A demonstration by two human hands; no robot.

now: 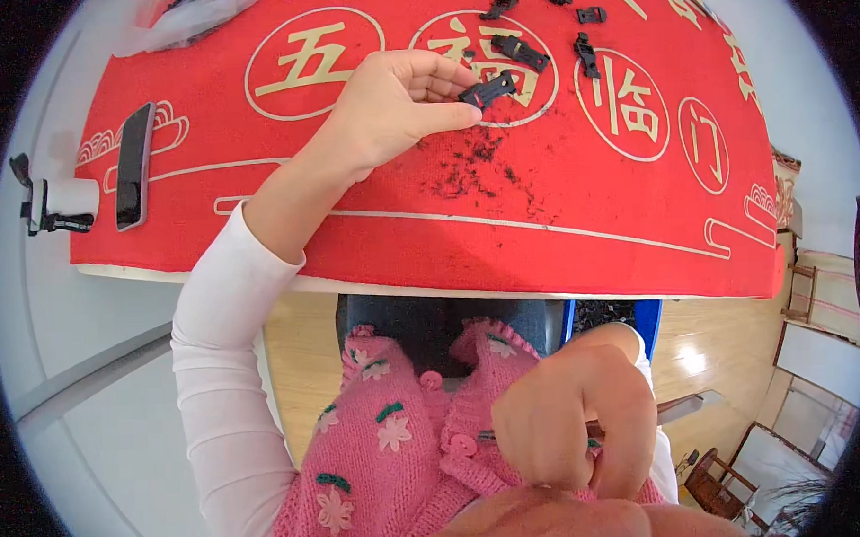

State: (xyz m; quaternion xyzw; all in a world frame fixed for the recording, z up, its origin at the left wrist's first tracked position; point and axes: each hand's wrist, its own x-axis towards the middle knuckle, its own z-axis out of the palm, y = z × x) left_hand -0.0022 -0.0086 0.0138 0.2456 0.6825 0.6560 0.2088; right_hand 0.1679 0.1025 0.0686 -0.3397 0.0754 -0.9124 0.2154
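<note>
My left hand (387, 109) is raised over the red table cover (353, 243), pinching a small black plastic clip (488, 90) between thumb and fingers. My right hand (579, 417) is close to my chest, its fingers curled around a knife (686, 407) with a thin grey blade that points off to the right. Its handle is mostly hidden in my fist. Beyond my left hand lie more black clips, among them a larger one (520, 52) and a narrow one (586, 57). Black shavings (478, 163) are scattered on the cover below the held clip.
A phone (136, 167) lies at the table's left, beside a white cylinder with a black clamp-like holder (60, 206). A clear plastic bag (180, 26) with dark contents sits at the far left. By my right leg stands a blue bin (651, 322) of black parts.
</note>
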